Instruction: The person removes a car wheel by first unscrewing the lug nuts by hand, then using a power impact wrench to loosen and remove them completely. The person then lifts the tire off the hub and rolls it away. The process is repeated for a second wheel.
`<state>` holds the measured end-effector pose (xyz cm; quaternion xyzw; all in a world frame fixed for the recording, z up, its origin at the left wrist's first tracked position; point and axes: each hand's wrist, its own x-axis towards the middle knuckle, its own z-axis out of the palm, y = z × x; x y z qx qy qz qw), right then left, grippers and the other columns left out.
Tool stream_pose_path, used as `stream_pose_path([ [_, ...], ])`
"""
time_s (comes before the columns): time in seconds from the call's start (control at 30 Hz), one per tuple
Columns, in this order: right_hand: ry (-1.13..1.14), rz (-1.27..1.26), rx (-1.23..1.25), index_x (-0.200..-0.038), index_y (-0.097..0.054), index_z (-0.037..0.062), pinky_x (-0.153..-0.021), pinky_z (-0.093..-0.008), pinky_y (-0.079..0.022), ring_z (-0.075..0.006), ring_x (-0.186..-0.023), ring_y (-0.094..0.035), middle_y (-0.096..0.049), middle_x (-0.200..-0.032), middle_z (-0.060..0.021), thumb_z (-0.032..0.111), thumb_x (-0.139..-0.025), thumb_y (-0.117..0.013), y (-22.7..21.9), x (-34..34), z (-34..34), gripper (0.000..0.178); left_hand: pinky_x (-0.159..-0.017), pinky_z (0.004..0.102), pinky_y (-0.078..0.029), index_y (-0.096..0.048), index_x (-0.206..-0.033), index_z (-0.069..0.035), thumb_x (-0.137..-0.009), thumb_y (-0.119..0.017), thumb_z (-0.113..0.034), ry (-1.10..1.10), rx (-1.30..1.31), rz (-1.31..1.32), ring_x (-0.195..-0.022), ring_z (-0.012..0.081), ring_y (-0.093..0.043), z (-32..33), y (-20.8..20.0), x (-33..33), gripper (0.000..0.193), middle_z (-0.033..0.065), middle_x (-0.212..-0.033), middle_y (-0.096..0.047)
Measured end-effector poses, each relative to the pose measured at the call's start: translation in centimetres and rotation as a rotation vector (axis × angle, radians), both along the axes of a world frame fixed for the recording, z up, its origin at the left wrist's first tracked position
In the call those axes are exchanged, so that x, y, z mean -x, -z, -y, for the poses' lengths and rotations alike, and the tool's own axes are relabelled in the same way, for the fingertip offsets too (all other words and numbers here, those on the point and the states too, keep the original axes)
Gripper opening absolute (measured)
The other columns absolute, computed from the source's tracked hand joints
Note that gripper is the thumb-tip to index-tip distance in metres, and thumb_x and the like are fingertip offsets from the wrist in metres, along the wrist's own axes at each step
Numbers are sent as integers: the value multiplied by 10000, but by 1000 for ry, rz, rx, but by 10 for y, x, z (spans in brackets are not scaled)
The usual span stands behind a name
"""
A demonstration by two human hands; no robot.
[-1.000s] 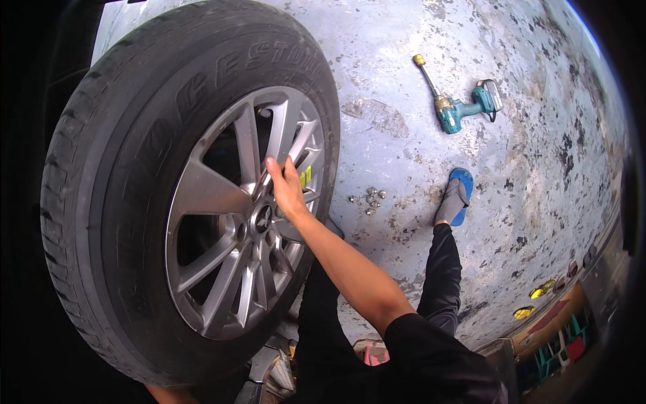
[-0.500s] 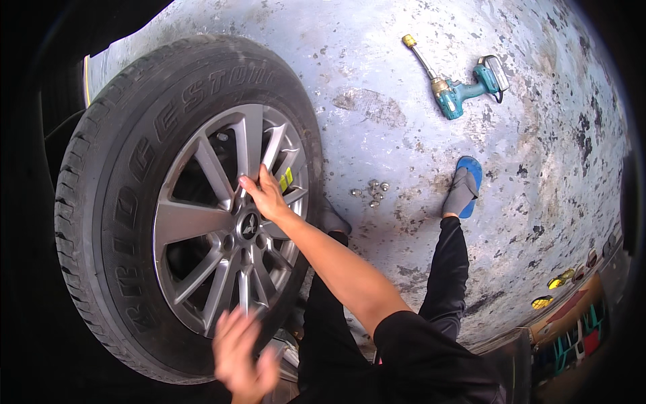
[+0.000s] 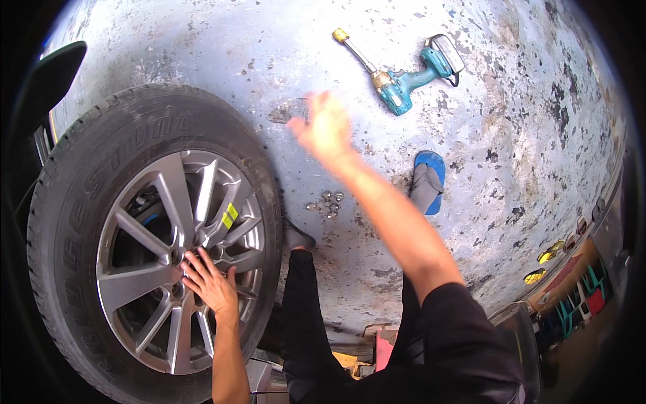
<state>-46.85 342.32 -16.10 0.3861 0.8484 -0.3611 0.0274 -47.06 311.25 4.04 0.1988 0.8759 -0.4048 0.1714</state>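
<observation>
Below, my left hand (image 3: 210, 286) flat, fingers spread on wheel (image 3: 151, 246) hub; right hand (image 3: 328, 128) blurred, open, over lug nuts (image 3: 328, 201)

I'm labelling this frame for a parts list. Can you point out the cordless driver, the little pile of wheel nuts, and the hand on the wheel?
cordless driver (image 3: 408, 84): head view, on its teal body.
wheel nuts (image 3: 327, 202): head view, middle of the pile.
left hand (image 3: 210, 283): head view, back of the hand.

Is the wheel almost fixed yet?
Partly. The wheel stands upright at the car, with the left hand pressed on its hub. The lug nuts lie loose on the floor, beside the right hand in the air. The impact wrench lies unused, so bolting looks undone.
</observation>
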Motion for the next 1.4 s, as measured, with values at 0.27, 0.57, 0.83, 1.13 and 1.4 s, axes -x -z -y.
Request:
stream_pose_path([
  [0.27, -121, 595, -101, -1306, -420, 172, -900, -703, -305, -296, -1255, -311, -386, -1281, -127, 476, -580, -795, 109, -64, -160, 871, -1083, 553, -180, -187, -1460, -124, -632, -754, -464, 122, -32, -101, -1384, 390, -118, -5, 8, -2, 1060, 163, -1516, -107],
  [0.57, -79, -64, 380, -1269, -454, 113, -982, -411, -365, -298, -1179, -412, -453, -1209, -146, 358, -597, -763, 22, -220, -186, 780, -1088, 536, -188, -162, -1461, -105, -698, -712, -477, 122, 83, -117, -1384, 383, -127, -9, 11, -3, 1011, 161, -1518, -89],
  [0.83, 962, -403, 1194, -1311, -363, 75, -884, -526, -484, -300, -1190, -466, -490, -1258, -150, 293, -726, -711, -61, -437, -169, 715, -1091, 542, -179, -139, -1465, -118, -695, -712, -479, 131, 86, -116, -1392, 363, -110, -14, 8, -5, 1026, 149, -1523, -72],
  [1.13, 1502, -533, 965, -1126, -528, 102, -984, -436, -402, -295, -1146, -477, -496, -1277, -99, 75, -537, -559, -39, -584, -74, 590, -1099, 543, -149, -128, -1463, -100, -695, -690, -527, 139, 167, -128, -1387, 390, -97, -19, 9, -9, 1044, 171, -1519, -64],
  [1.4, 1675, -479, 930, -1207, -451, 106, -967, -452, -414, -307, -1087, -516, -544, -1206, -128, 73, -539, -480, -40, -614, -80, 669, -1098, 553, -133, -121, -1463, -97, -674, -696, -544, 203, 135, -137, -1389, 391, -86, -18, 11, -11, 1074, 178, -1517, -62],
])
